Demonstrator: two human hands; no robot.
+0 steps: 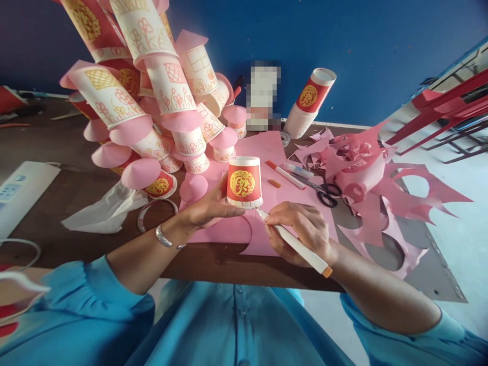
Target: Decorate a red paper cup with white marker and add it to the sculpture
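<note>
My left hand [211, 206] grips a red and white paper cup [244, 184] with a gold emblem, held upside down above pink paper [217, 231]. In my right hand [301, 229] is a white marker [301, 249] with an orange end. Its tip is at the cup's lower white rim, where short orange strokes show. An orange marker cap [273, 183] lies on the pink paper beyond. Near it are a second marker [285, 175] with a red end and black-handled scissors [328, 194].
A tower of decorated paper cups [168, 86] with pink paper cones stands at the left. Stacked cups [308, 101] lean near the blue wall. Cut pink scraps [362, 173] pile up at the right. A tape roll [156, 213] and a white plastic bag [102, 208] lie left.
</note>
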